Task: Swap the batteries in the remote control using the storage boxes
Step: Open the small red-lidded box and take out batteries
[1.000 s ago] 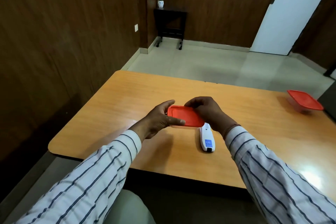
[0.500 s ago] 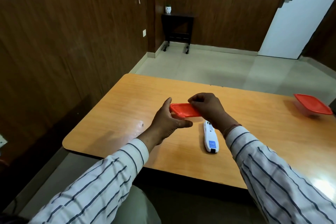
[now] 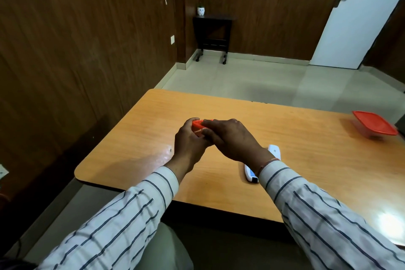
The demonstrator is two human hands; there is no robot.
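Both hands hold a small storage box with a red lid above the middle of the wooden table. My left hand wraps its left end, and my right hand covers most of it from the right, so only a red corner shows. A white remote control lies flat on the table just right of the hands, partly hidden by my right wrist. A second box with a red lid stands at the table's far right.
The table's left and near edges are close to my hands. A dark wood wall runs along the left. Beyond the table are a tiled floor, a small black side table and a white door.
The box has moved left and tipped so that its lid is nearly hidden. My right hand has come over it and both hands have closed around it. The view has shifted left.
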